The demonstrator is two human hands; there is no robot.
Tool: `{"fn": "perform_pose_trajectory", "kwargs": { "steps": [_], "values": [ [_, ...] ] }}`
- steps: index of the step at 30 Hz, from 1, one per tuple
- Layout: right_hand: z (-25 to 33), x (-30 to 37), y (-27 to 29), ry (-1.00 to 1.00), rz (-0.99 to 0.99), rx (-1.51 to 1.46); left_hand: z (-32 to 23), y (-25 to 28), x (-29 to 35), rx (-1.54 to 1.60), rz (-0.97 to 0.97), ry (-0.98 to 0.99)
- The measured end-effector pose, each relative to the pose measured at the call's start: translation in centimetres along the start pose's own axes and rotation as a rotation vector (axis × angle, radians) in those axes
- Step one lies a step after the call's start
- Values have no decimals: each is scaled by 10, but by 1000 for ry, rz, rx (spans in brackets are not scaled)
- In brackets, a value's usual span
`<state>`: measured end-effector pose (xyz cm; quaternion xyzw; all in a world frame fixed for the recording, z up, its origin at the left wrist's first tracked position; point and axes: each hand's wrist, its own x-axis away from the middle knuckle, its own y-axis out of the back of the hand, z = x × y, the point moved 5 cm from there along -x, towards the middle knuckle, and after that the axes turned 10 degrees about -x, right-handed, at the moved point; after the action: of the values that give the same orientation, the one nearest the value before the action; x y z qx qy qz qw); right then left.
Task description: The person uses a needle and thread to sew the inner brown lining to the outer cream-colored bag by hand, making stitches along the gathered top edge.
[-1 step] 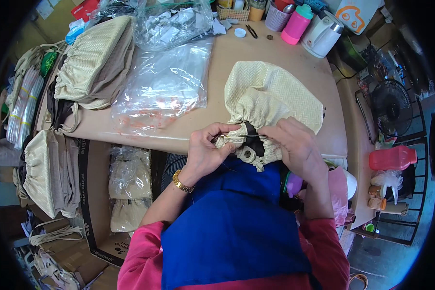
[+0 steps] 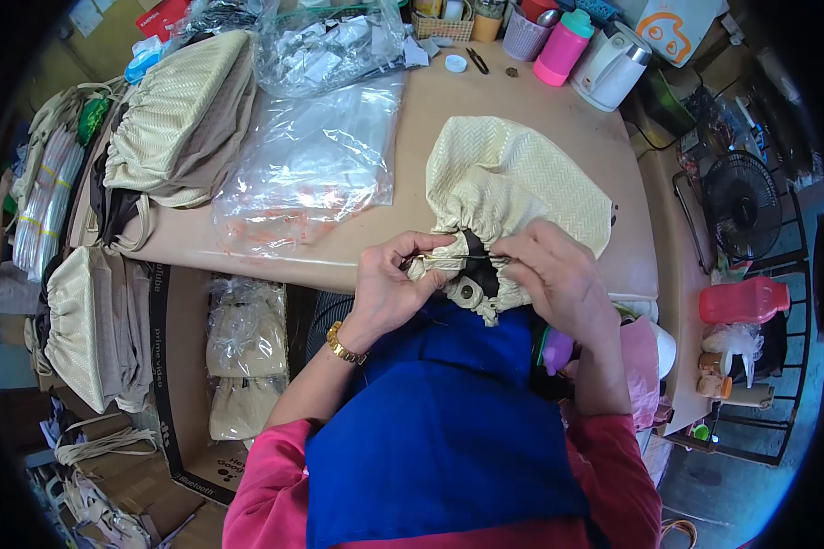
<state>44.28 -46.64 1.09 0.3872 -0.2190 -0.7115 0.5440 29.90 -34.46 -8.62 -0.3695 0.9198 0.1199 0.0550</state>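
A cream herringbone-weave bag point(image 2: 549, 174) with a gathered edge and dark lining point(image 2: 478, 252) lies over the table's near edge. My left hand point(image 2: 398, 274) pinches its gathered edge between thumb and fingers. A thin metal rod-like tool point(image 2: 458, 259) runs across the bag's opening from my left fingers to my right. My right hand point(image 2: 558, 274) is closed around its other end, fingertips together; its exact kind cannot be made out. Just below the tool, a round metal snap point(image 2: 468, 291) shows on the fabric.
Stacked cream bags point(image 2: 178, 119) and clear plastic sleeves point(image 2: 311, 165) lie on the left of the table point(image 2: 412, 183). More bags point(image 2: 96, 329) hang lower left beside a cardboard box point(image 2: 188, 366). Black snips point(image 2: 477, 60), a pink bottle point(image 2: 563, 48) and a kettle point(image 2: 612, 66) stand at the back.
My right hand has shifted very slightly at the tool's end. The bag and my left hand look the same.
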Motion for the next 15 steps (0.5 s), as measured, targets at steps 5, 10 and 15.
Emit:
{"fn": "perform_pose_trajectory", "kwargs": {
  "steps": [5,10,15],
  "values": [
    [-23,-1,-3,22,-89,-253,-4,4,-2,31,-12,29],
    [-44,-1,-13,-103,-26,-492,-5,4,-2,22,-22,-9],
    [-54,-1,-18,-170,34,-622,-4,3,-2,24,-11,-10]
  ]
}}
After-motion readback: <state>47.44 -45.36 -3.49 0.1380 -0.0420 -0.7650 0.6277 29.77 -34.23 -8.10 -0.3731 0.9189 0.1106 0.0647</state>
